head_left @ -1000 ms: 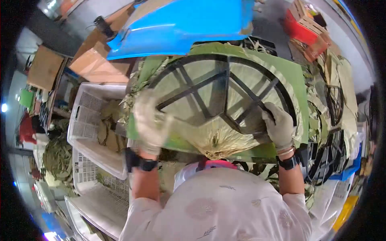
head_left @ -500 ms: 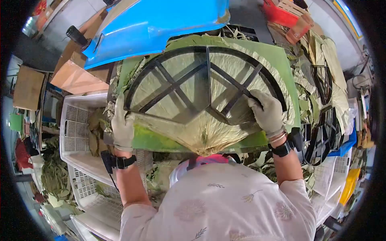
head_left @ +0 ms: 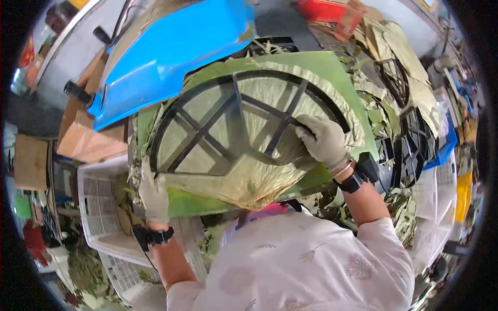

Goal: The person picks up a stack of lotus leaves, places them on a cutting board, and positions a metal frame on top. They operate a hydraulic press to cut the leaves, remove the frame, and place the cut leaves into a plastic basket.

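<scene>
A black half-round cutting frame (head_left: 201, 136) with crossing bars lies over a large pale, pleated dried palm leaf (head_left: 254, 186). Beneath the leaf is a green board (head_left: 207, 203), whose edges show around it. My gloved left hand (head_left: 154, 194) is closed at the frame's left corner, thumb on the inner side and fingers along the outside; the exact grip there is partly hidden. On the right side, my gloved right hand (head_left: 322, 139) is closed around the end of one of the frame's bars, above the leaf.
A blue plastic chute (head_left: 176, 57) overhangs the board's far left. White crates (head_left: 106, 202) stand at the left, beside a cardboard box (head_left: 88, 137). More black frames (head_left: 415, 150) and loose leaves (head_left: 386, 111) are piled at the right. A red container (head_left: 321, 10) sits at the back.
The whole view has turned and shifted, so the board and frame appear tilted and farther left. Both hands keep about the same places on the frame.
</scene>
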{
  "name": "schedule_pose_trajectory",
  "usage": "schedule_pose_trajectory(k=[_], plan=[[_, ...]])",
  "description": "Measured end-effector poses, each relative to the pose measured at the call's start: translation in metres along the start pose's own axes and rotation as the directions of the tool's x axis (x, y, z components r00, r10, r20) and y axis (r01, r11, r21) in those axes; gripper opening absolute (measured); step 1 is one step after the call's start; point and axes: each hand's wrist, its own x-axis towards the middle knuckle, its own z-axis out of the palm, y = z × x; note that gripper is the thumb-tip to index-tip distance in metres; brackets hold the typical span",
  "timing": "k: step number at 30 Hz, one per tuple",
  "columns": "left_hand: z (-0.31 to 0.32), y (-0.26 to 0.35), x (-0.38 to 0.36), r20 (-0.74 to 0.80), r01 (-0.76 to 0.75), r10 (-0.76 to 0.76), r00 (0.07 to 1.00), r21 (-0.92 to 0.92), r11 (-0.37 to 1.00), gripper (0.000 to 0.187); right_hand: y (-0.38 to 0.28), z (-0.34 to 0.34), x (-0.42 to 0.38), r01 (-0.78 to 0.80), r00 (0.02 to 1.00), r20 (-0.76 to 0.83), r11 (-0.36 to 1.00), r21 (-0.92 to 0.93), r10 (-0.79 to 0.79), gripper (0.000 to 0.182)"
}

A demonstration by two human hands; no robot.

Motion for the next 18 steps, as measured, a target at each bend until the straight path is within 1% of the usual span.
schedule_pose_trajectory(k=[1,2,3,4,5,6,7,8,9,10,11,13,15,16,17,18], plan=[[-0.009,0.009,0.004,-0.002,-0.081,0.081,0.997,0.026,0.996,0.058,0.001,0.001,-0.001,0.012,1.000,-0.018,1.000,-0.007,-0.012,0.023],[-0.023,0.009,0.009,-0.001,-0.106,0.106,0.994,0.019,0.994,0.058,0.001,-0.001,-0.001,-0.002,0.999,-0.039,1.000,-0.014,0.002,0.023],[-0.040,0.001,0.016,0.171,-0.011,0.031,0.985,-0.116,0.993,0.055,0.000,-0.001,-0.002,-0.013,1.000,-0.021,1.000,-0.017,0.013,0.023],[-0.053,-0.012,0.024,0.347,0.112,-0.028,0.937,-0.223,0.968,0.052,0.000,-0.002,-0.002,-0.019,1.000,0.003,1.000,-0.016,0.019,0.023],[-0.066,-0.033,0.032,0.320,0.118,0.036,0.947,-0.449,0.886,0.046,-0.001,-0.002,-0.002,-0.019,1.000,-0.001,1.000,-0.021,0.019,0.023],[-0.077,-0.030,0.052,0.269,0.230,-0.120,0.956,-0.427,0.875,0.045,-0.002,-0.001,-0.002,-0.008,1.000,0.003,1.000,-0.011,0.008,0.023],[-0.082,-0.062,0.069,0.177,0.238,-0.163,0.971,-0.608,0.757,0.044,-0.002,-0.001,-0.003,-0.016,1.000,-0.018,1.000,0.000,0.016,0.023],[-0.088,-0.095,0.086,0.084,0.193,-0.204,0.975,-0.773,0.604,0.043,-0.004,-0.001,-0.002,-0.013,0.999,-0.032,1.000,0.018,0.014,0.023],[-0.093,-0.126,0.102,-0.010,0.102,-0.243,0.970,-0.890,0.445,0.042,-0.006,-0.002,0.000,0.008,1.000,-0.015,1.000,-0.029,-0.009,0.021],[-0.110,-0.129,0.134,-0.091,-0.025,-0.154,0.984,-0.922,0.387,0.041,-0.006,0.001,0.001,-0.020,1.000,-0.020,0.999,-0.026,0.020,0.020],[-0.117,-0.117,0.159,-0.161,-0.022,-0.225,0.961,-0.854,0.520,0.049,-0.006,0.002,0.002,0.020,0.999,-0.038,1.000,0.009,-0.019,0.021],[-0.131,-0.092,0.210,-0.296,0.075,-0.358,0.886,-0.670,0.739,0.070,-0.004,0.002,0.002,0.012,1.000,-0.010,0.999,0.040,-0.012,0.024],[-0.137,-0.112,0.260,-0.361,0.004,-0.191,0.913,-0.460,0.888,0.047,0.000,0.003,0.002,0.019,1.000,-0.002,0.999,0.029,-0.019,0.025],[-0.138,-0.114,0.282,-0.385,-0.024,-0.145,0.911,-0.401,0.916,0.042,0.003,0.005,0.001,0.035,0.999,-0.009,0.999,0.010,-0.035,0.025],[-0.139,-0.114,0.303,-0.409,-0.052,-0.098,0.907,-0.340,0.939,0.037,-0.003,0.004,0.003,-0.020,1.000,0.016,0.999,0.044,0.019,0.026],[-0.140,-0.128,0.323,-0.364,-0.155,0.074,0.929,-0.200,0.967,0.034,0.001,0.009,0.002,-0.012,0.999,0.032,0.999,0.047,0.010,0.026]])
